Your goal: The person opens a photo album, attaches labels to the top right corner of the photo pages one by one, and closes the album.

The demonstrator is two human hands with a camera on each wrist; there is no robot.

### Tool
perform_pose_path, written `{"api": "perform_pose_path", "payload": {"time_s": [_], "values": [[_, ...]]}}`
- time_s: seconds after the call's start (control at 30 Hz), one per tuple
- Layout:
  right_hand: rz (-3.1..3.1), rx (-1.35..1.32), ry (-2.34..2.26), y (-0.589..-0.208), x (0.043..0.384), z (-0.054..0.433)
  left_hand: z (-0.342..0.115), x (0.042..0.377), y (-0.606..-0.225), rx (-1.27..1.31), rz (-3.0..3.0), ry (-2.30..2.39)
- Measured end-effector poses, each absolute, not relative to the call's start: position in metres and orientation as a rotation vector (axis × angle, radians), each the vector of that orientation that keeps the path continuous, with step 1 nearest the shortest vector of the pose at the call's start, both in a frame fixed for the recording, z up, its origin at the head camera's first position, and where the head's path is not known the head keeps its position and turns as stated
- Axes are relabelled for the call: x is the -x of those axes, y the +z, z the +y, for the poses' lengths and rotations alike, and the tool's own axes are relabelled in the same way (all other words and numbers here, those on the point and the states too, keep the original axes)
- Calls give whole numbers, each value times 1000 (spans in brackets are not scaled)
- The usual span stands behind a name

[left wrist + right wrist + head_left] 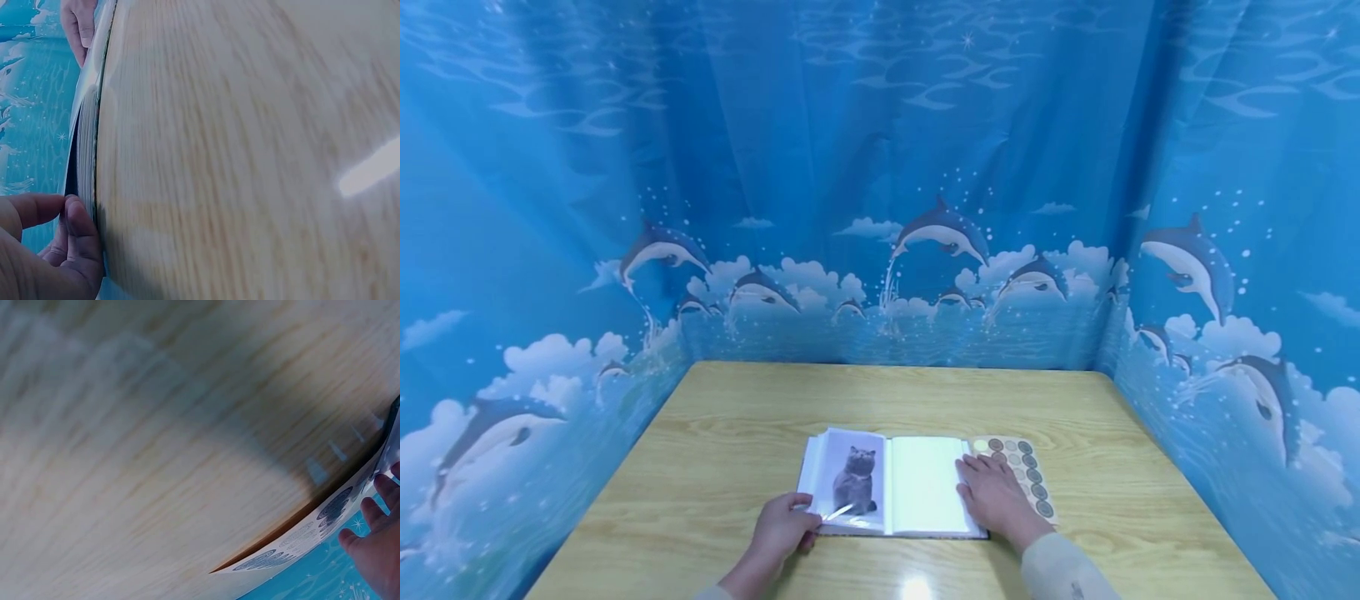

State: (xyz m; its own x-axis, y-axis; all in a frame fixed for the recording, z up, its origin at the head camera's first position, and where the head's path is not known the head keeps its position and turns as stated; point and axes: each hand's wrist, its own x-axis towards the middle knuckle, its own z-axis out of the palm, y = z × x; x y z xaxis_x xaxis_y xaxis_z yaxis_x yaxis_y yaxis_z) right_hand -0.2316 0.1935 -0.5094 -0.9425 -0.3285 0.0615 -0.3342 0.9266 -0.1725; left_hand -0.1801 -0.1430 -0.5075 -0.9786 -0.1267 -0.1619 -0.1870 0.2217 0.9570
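Observation:
A photo album (pixel 927 487) lies spread on the table, with a picture of a grey cat (pixel 854 482) on its left page and a blank white right page. At the lower left corner, my left hand (pixel 781 525) pinches the edge of the left page between thumb and finger. The left wrist view shows that page (pixel 74 134) lifted a little off the stack beneath. My right hand (pixel 996 497) rests with fingers extended on the right edge of the album, partly over a sheet of round stickers (pixel 1036 477).
The sticker sheet, with dark and pale rounds, lies just right of the album. Wooden table (pixel 722 433) surrounds both. A blue dolphin-print curtain (pixel 820 208) encloses the table's back and sides. A light reflection shows near the front edge.

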Motion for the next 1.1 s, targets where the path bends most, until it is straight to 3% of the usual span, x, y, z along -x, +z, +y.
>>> {"api": "perform_pose_path", "payload": {"time_s": [0.43,0.7,1.1], "values": [[-3053,-509,292,-508,230,192,-143,183,-504,247,2719,1606],[-3017,-510,346,-509,231,193,-147,181,-498,63,3065,1110],[-3016,-465,427,-505,232,200,-143,187,-479,-181,3181,975]]}}
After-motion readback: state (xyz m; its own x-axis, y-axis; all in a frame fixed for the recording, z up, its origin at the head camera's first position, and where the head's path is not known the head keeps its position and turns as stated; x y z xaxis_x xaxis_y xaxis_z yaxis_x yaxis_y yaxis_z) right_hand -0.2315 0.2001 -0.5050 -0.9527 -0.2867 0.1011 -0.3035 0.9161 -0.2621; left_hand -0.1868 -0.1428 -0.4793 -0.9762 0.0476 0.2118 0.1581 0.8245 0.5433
